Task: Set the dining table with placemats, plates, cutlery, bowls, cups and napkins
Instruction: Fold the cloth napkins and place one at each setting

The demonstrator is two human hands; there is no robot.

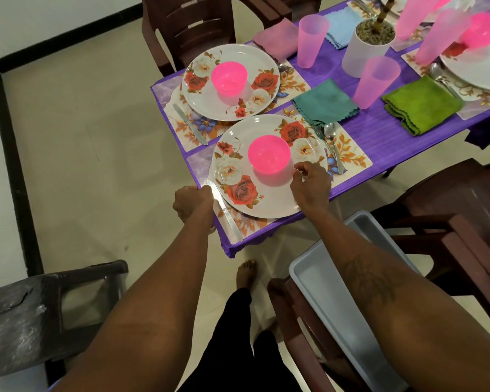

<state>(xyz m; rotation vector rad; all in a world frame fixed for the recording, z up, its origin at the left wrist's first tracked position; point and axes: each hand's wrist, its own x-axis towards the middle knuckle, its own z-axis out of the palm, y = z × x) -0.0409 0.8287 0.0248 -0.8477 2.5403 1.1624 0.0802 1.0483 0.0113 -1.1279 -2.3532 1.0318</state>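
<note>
Near setting, bench corner closest to the person. The flowered plate is seen centred on the near placemat, with a pink bowl standing upright on it, slightly towards its far side.

Left hand: fingers clenched over the mat's corner at the bench edge, just beside the knife. Right hand: fingers curled, tips set down on the plate face just beside the bowl. Whether anything is pinched there cannot be told.

Handling, judged:
- Plate looks like a stiff, light, glossy plastic, so it is likely to slide on the mat. It is best taken at the rim by both sides, or nudged flat.
- Bowl is thin, light and easily tipped. It should be held by the wall, not the lip.
- Mat is thin and flexible. A pull at one corner would drag plate, bowl and knife together.

Surroundings:
- Fork and spoon lie on the mat to the right of the plate, close to the rim.
- A teal napkin and a pink cup are placed beyond.
- A second plate almost touches the near one on the far side, so little room is left for shifting that way.
- A grey tub rests on a chair under the right forearm.

The knife sits very near the bench edge and could be knocked off by the left wrist.
</note>
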